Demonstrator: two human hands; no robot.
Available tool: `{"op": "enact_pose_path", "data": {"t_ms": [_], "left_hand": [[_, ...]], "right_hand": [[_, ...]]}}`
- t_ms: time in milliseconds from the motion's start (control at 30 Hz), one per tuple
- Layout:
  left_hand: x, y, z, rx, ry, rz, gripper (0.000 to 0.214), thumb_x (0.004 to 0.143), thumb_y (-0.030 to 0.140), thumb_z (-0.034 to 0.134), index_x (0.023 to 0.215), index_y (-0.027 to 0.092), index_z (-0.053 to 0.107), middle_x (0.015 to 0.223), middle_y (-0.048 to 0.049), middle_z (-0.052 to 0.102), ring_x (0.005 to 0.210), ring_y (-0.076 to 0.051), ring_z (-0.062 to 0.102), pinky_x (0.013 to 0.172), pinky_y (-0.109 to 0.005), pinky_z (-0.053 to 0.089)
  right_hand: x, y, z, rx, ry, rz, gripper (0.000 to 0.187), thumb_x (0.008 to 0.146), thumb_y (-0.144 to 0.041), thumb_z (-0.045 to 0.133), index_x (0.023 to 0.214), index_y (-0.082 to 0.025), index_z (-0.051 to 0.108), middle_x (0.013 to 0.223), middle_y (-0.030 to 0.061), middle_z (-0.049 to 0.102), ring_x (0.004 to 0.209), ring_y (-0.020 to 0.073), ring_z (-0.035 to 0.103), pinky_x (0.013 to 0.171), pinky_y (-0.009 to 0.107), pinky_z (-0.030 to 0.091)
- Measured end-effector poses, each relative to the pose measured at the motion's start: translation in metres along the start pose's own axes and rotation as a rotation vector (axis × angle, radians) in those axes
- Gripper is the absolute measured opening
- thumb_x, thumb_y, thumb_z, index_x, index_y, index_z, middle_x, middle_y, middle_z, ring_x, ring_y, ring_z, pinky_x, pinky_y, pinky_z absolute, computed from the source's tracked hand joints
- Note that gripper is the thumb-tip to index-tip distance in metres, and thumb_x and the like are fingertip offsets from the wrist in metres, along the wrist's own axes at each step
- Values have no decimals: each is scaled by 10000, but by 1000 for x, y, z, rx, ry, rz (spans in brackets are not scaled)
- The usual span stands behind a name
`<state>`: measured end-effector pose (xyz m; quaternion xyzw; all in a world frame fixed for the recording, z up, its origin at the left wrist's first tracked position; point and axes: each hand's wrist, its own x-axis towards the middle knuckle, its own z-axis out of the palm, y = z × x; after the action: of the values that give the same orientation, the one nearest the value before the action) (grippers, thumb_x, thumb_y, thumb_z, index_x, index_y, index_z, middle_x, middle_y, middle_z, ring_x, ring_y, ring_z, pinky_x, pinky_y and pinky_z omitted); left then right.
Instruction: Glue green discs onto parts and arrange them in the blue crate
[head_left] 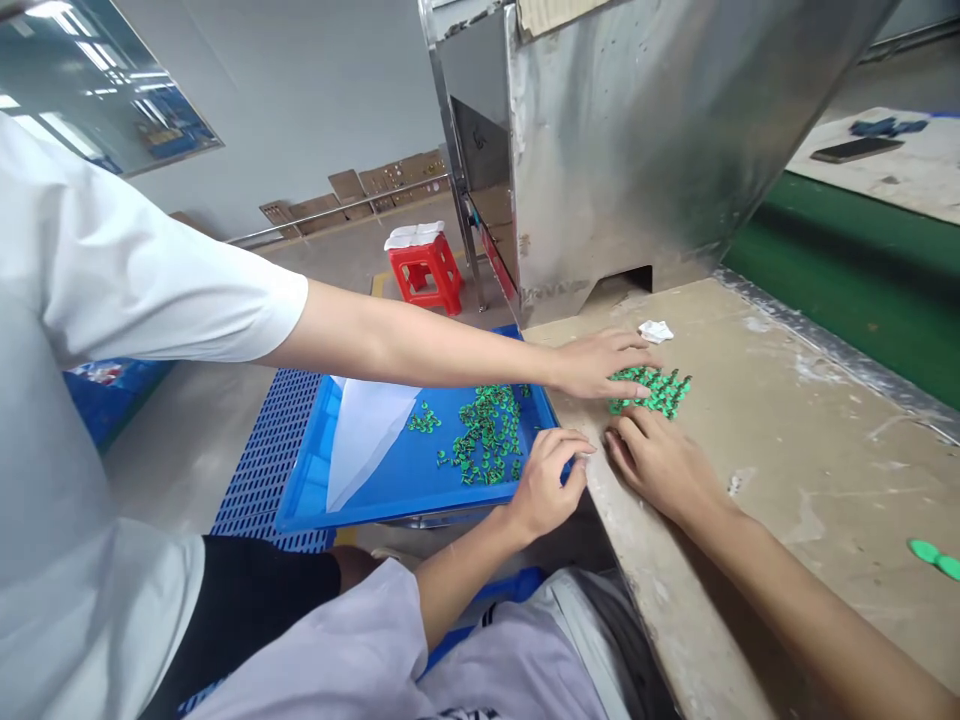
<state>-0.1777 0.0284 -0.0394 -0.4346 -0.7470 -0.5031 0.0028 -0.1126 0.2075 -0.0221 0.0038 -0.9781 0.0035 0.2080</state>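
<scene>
My left hand (551,482) is over the near corner of the blue tray, by the table edge. Its fingers are bent, with a gap to the thumb, and nothing shows in it. Resting on the tabletop, my right hand (664,462) has loosely bent fingers at the near side of a cluster of small green round-headed pieces with dark stems (664,392). No held piece is visible there. A co-worker's hand (600,365) reaches in from the left and touches the same cluster. More such green pieces (487,430) lie scattered in the blue tray (352,518).
A large metal housing (622,150) with a low opening stands behind the table (795,430). White scrap (656,331) lies near the cluster, and green flat pieces (934,556) at far right. Beyond are a green belt (847,270) and a red stool (427,270). The co-worker's arm crosses over the tray.
</scene>
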Motion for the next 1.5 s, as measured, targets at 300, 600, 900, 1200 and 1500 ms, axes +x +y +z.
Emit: {"op": "enact_pose_path", "data": {"t_ms": [300, 600, 900, 1200, 1500], "left_hand": [[-10, -17, 13, 78, -104, 120, 324, 998, 205, 371, 1205, 191, 621, 1257, -126, 575, 1286, -255, 441, 1155, -489, 383], [-9, -5, 13, -131, 75, -12, 195, 924, 129, 512, 1025, 213, 656, 1118, -85, 665, 1166, -230, 554, 1094, -466, 416], [-11, 4, 7, -684, 243, -516, 93, 802, 147, 628, 858, 189, 689, 880, -42, 672, 865, -173, 609, 770, -277, 451], [-2, 20, -9, -1100, 143, -812, 154, 713, 236, 707, 830, 163, 638, 817, -31, 685, 730, -138, 671, 701, -248, 492], [-12, 21, -26, -1474, 154, -1127, 162, 877, 259, 539, 785, 171, 640, 805, -61, 692, 753, -179, 663, 764, -338, 526]], "right_hand": [[-5, 6, 3, -40, 146, -108, 278, 1008, -233, 451, 781, -176, 601, 754, 65, 572, 757, 213, 514, 673, 310, 341], [-5, 12, 4, -89, 155, -259, 325, 1025, -242, 417, 753, -174, 582, 738, 44, 549, 710, 182, 534, 664, 295, 340], [0, 9, 4, -43, 134, -231, 303, 1010, -217, 423, 752, -187, 579, 726, 40, 586, 675, 172, 564, 633, 293, 352], [-10, 10, -11, 11, 82, -56, 223, 976, -211, 474, 788, -188, 592, 762, 40, 614, 687, 163, 583, 633, 267, 389], [26, -69, -46, 191, -188, -239, 236, 1024, -269, 464, 899, -157, 631, 868, 62, 619, 753, 163, 612, 656, 267, 418]]}}
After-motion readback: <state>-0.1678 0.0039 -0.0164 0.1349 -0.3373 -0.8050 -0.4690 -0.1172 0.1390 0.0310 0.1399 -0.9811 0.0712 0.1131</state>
